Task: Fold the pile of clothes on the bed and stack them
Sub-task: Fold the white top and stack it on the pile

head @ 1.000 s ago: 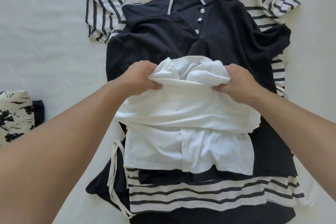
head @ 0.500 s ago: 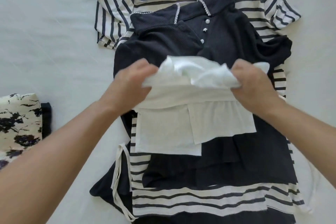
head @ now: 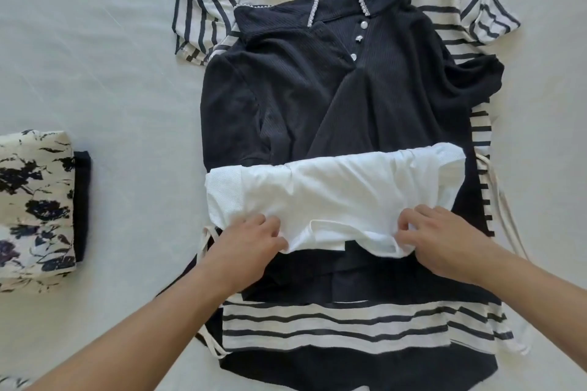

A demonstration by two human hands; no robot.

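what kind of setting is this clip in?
Likely a bedroom at home: a pale bed sheet as work surface, a spread pile with a black pearl-collared knit top, and a folded floral-print garment set aside on the left.

Both bare forearms extend forward from the lower edge of the view and converge slightly. The left hand (head: 251, 241) lies palm down, fingers curled, knuckles up. The right hand (head: 444, 241) mirrors it, palm down, fingertips bent inward toward the left hand. The hands are level and apart.
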